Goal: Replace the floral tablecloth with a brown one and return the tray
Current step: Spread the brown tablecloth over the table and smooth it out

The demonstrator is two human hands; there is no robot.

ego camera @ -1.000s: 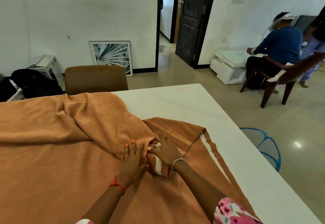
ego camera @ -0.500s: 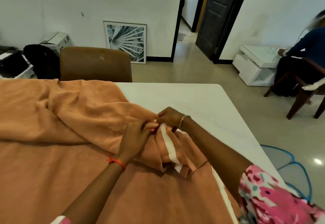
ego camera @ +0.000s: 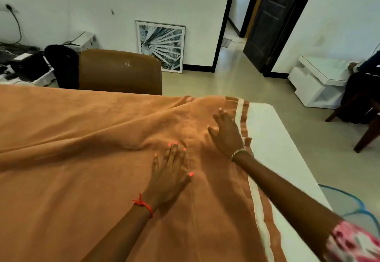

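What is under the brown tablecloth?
The white table, bare only along its right side. Anything else beneath the brown tablecloth is covered. On top lie the left hand and right hand, flat.

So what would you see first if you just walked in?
A big brown tablecloth covers most of the white table, leaving the right edge bare. The left hand and right hand lie flat on it, fingers spread, the right one near the striped hem.
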